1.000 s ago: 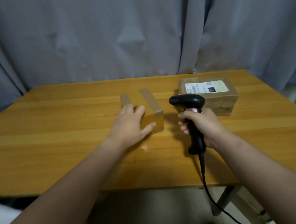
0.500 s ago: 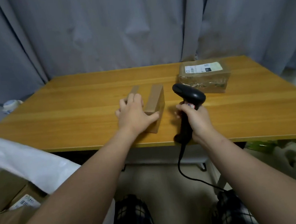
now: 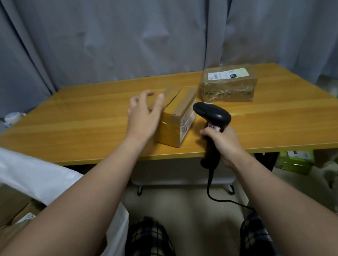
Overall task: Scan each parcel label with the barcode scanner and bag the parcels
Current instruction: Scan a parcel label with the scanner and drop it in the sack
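Note:
A small brown cardboard parcel [image 3: 175, 116] lies near the front edge of the wooden table [image 3: 80, 124], its white label on the right side face. My left hand [image 3: 144, 118] hovers over its left end with fingers spread, thumb near the top edge. My right hand [image 3: 222, 143] grips the handle of the black corded barcode scanner [image 3: 213, 117], whose head points toward the parcel's label side. A second, larger parcel [image 3: 228, 84] wrapped in clear tape, with a white label on top, sits at the back right of the table.
A white plastic bag [image 3: 33, 179] hangs open at the lower left, over cardboard boxes [image 3: 3, 207] on the floor. Grey curtains [image 3: 153, 29] hang behind the table. Green packaging [image 3: 294, 160] lies under the table's right side. The scanner cable drops toward my lap.
My left hand has loosened from the small parcel and its fingers have spread. The parcel now lies with its label side toward the scanner. The camera view has pulled back.

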Action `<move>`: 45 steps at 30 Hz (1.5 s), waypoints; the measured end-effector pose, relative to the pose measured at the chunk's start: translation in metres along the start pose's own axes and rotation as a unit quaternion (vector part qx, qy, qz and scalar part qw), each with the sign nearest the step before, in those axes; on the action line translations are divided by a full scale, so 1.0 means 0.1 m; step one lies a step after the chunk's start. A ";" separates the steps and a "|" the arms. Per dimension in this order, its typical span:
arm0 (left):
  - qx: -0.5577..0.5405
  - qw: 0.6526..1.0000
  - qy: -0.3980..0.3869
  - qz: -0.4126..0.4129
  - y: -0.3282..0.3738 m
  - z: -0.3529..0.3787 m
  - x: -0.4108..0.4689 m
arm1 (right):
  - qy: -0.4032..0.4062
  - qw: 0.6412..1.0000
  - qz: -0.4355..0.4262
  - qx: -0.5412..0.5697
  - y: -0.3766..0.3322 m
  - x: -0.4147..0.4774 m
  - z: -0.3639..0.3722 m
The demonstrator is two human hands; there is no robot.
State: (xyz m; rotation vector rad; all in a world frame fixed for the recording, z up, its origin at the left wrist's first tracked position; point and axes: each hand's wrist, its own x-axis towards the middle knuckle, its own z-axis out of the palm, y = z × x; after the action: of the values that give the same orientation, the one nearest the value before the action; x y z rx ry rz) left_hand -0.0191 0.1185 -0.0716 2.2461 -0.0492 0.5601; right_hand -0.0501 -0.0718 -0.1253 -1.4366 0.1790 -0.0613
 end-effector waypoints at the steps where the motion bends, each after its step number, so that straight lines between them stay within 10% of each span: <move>1: 0.046 0.998 -0.036 0.014 0.05 0.02 -0.02 | -0.004 1.000 -0.006 -0.007 0.00 0.00 0.00; 13: -0.011 0.987 -0.063 -0.145 -0.23 0.42 -0.32 | -0.012 1.000 0.000 -0.025 0.05 0.07 -0.02; 19: -0.137 0.987 0.024 -0.075 -0.13 0.01 -0.03 | 0.004 1.000 -0.015 -0.012 0.13 0.07 -0.03; 26: -0.049 0.997 -0.052 0.037 0.02 -0.36 0.16 | 0.014 0.994 -0.106 -0.038 0.06 -0.06 -0.02; 32: -0.097 0.990 -0.104 -0.008 -0.03 -0.15 0.01 | -0.033 0.962 -0.242 -0.125 -0.08 -0.18 -0.09; 45: -0.226 0.967 -0.081 -0.089 -0.17 0.00 -0.06 | -0.005 0.950 -0.263 -0.170 -0.13 -0.41 0.01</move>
State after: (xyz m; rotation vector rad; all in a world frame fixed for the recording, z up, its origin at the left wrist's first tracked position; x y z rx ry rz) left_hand -0.0205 0.1295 -0.0861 1.8208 -0.0524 0.2357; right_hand -0.0899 -0.0666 -0.1089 -1.7970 -0.2197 -0.4795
